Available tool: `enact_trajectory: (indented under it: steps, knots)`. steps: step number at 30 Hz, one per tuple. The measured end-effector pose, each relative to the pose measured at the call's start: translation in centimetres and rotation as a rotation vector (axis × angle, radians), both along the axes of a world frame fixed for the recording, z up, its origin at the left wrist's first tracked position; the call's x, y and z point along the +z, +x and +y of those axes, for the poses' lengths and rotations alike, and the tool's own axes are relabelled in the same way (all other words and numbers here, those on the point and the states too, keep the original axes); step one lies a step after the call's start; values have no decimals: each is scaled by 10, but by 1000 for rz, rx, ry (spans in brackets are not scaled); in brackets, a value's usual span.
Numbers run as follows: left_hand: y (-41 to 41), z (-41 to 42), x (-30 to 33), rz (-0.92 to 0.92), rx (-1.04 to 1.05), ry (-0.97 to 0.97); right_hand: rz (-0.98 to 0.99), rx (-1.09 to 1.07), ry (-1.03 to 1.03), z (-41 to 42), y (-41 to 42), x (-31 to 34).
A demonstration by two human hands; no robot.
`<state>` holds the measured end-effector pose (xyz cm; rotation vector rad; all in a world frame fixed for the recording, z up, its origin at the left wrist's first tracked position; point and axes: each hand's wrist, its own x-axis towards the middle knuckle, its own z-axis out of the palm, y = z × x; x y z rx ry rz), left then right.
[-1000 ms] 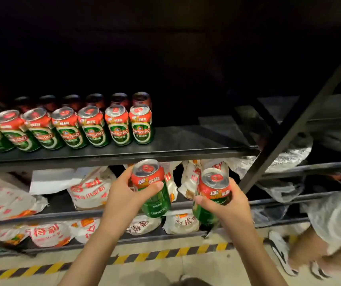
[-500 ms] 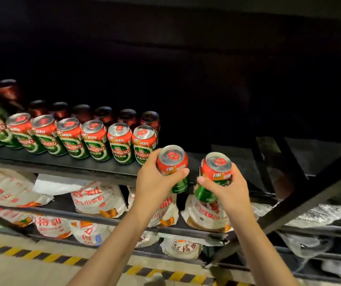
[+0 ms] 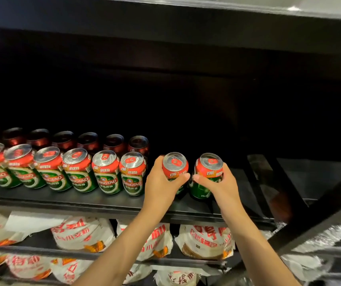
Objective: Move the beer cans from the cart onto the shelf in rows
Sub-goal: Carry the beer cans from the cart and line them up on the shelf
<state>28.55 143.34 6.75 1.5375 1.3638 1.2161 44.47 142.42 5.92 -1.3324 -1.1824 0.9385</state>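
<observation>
gripping one beer can each, both hands reach over the front lip of the black shelf (image 3: 87,200). the left hand (image 3: 161,182) has its fingers and thumb curled round the left can (image 3: 175,165), thumb tip lying across the red band near the label. the right hand (image 3: 217,182) is wrapped the same way round the right can (image 3: 208,170), its thumb pointing toward the other thumb so the two tips nearly meet between the cans. both held cans stand upright, tops showing silver lids with red tabs, green lower bodies partly hidden by the palms; their bases sit at or just above the shelf surface, and i cannot tell whether they touch it.

just left of the left can, a front row of cans (image 3: 66,170) runs along the shelf to the left edge of view, red shoulders over green bodies. behind it a back row of cans (image 3: 89,141) stands in shadow, only dark red tops readable. the shelf board to the right of the held cans shows bare dark metal, crossed by a slanted black brace (image 3: 289,205).

on the lower shelves (image 3: 41,249) lie white bags (image 3: 82,234) printed in red and orange, packed side by side; what they hold is not visible.
</observation>
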Motion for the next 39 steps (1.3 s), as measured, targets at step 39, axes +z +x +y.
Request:
enact_trajectory:
  steps: [39]
  knots:
    - [9,62,-46,-77,143,-16,-115,35,-27,64,-6,-52]
